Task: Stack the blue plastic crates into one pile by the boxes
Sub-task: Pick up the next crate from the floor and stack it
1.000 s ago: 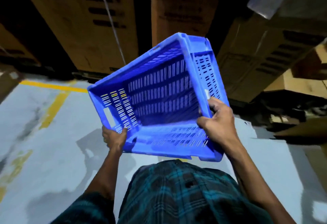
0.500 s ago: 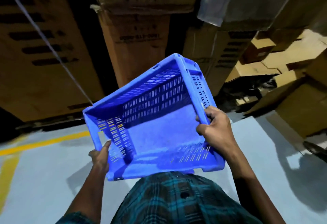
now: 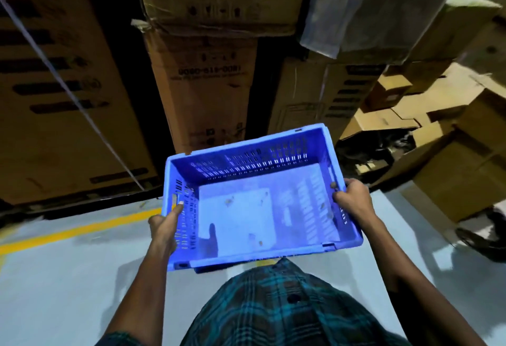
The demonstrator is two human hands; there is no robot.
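Observation:
One blue plastic crate (image 3: 254, 206) with slotted walls is held level in front of my body, its open top facing up and a few small scraps on its floor. My left hand (image 3: 164, 225) grips its left short wall, fingers reaching up to the handle slot. On the right short wall, my right hand (image 3: 353, 199) is closed over the rim. No other blue crate shows in the head view.
Tall stacked cardboard boxes (image 3: 202, 91) stand right behind the crate. Smaller boxes (image 3: 462, 170) are heaped at the right, some torn open. A yellow line (image 3: 82, 229) crosses the grey floor at left. A thin cord (image 3: 68, 91) slants down at left.
The crate has swung from steeply tilted to nearly level, its floor now in full view. My view has turned toward the stacked boxes, which are closer.

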